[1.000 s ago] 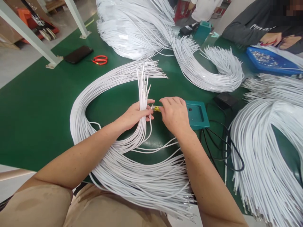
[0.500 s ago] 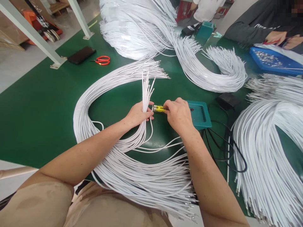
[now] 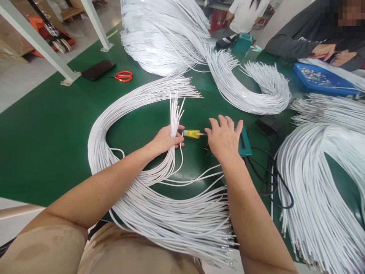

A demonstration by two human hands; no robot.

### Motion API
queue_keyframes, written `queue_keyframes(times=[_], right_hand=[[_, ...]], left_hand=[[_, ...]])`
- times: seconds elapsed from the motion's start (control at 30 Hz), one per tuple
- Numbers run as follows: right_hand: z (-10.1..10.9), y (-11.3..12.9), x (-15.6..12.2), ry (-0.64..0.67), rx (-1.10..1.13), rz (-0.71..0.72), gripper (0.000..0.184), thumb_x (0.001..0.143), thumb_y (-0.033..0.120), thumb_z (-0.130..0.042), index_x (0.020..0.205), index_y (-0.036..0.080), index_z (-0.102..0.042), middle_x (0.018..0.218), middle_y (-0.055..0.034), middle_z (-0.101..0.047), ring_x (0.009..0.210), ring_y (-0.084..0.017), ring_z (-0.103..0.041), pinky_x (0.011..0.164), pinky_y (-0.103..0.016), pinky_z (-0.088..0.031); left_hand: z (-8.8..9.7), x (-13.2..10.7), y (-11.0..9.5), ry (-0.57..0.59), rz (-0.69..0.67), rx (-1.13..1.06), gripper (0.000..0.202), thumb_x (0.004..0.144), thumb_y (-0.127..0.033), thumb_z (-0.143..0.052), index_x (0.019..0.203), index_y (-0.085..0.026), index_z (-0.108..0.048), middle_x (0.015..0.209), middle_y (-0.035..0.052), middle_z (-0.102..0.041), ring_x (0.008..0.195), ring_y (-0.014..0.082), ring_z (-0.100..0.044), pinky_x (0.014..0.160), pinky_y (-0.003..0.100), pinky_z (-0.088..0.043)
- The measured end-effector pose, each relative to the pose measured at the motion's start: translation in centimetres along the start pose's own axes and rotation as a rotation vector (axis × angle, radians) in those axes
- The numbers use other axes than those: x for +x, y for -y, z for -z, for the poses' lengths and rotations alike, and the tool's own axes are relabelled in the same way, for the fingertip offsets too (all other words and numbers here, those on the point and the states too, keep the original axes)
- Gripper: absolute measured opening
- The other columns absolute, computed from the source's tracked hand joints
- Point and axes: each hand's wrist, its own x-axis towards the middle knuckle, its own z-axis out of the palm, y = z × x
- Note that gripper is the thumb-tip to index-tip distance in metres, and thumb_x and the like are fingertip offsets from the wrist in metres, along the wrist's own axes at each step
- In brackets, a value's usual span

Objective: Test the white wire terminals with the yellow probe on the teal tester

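Note:
My left hand (image 3: pixel 169 140) is closed round a small bundle of white cables (image 3: pixel 174 118), whose ends stick up above the fingers. Just right of its fingertips is a yellow tool head (image 3: pixel 191 134), blurred, on a thin metal shaft that runs to a teal device (image 3: pixel 244 143). A single cable passes close to the tool head's tip; whether it is inside I cannot tell. With fingers spread, my right hand (image 3: pixel 224 137) is over the teal device and hides much of it. More white cables (image 3: pixel 176 213) curve below both forearms, and another part of them (image 3: pixel 137 91) bends round behind.
A phone (image 3: pixel 99 69) and red-handled scissors (image 3: pixel 123 76) lie at the back left. Large cable bundles (image 3: pixel 162 34) stand behind, with more (image 3: pixel 319 182) at right. Black cords (image 3: pixel 278 179) loop beside the device. Across the table, a co-worker's hands (image 3: pixel 333 53) are near a blue tray (image 3: pixel 319 78).
My right hand has let go of the yellow tool head, moved slightly right and spread its fingers. The tool head now looks blurred. My left hand keeps its hold on the cables.

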Motion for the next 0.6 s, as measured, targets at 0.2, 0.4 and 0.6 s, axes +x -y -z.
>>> queue_keyframes(times=[0.2,0.4,0.6], right_hand=[[3.6,1.1,-0.1,0.15,0.37,0.214,0.027,0.089,0.025,-0.055,0.113,0.015,-0.064,0.118,-0.0128,-0.066,0.108,-0.026,-0.059,0.096,-0.044,-0.042],[5.6,5.4,-3.7,0.41,0.374,0.731,0.022,0.09,0.014,-0.046,0.084,0.016,-0.068,0.092,-0.0088,-0.069,0.098,-0.024,-0.057,0.078,-0.035,-0.045],[5.4,7.5,-7.4,0.587,0.176,0.554,0.02,0.079,0.005,-0.049,0.086,0.01,-0.066,0.083,-0.0165,-0.067,0.083,-0.03,-0.059,0.067,-0.039,-0.042]], left_hand=[[0.6,-1.1,-1.1,-0.005,-0.062,-0.068,0.03,0.07,-0.022,-0.072,0.099,-0.014,-0.065,0.095,0.0073,-0.066,0.072,0.0157,-0.068,0.06,0.024,-0.05],[0.4,-1.7,-1.3,0.11,-0.072,-0.164,0.033,0.068,-0.026,-0.076,0.097,-0.014,-0.066,0.077,0.0014,-0.065,0.062,0.0092,-0.059,0.062,0.023,-0.047],[0.5,-1.9,-1.0,0.103,-0.024,-0.251,0.038,0.071,-0.036,-0.075,0.102,-0.015,-0.069,0.089,0.0068,-0.069,0.087,0.0162,-0.064,0.079,0.029,-0.048]])
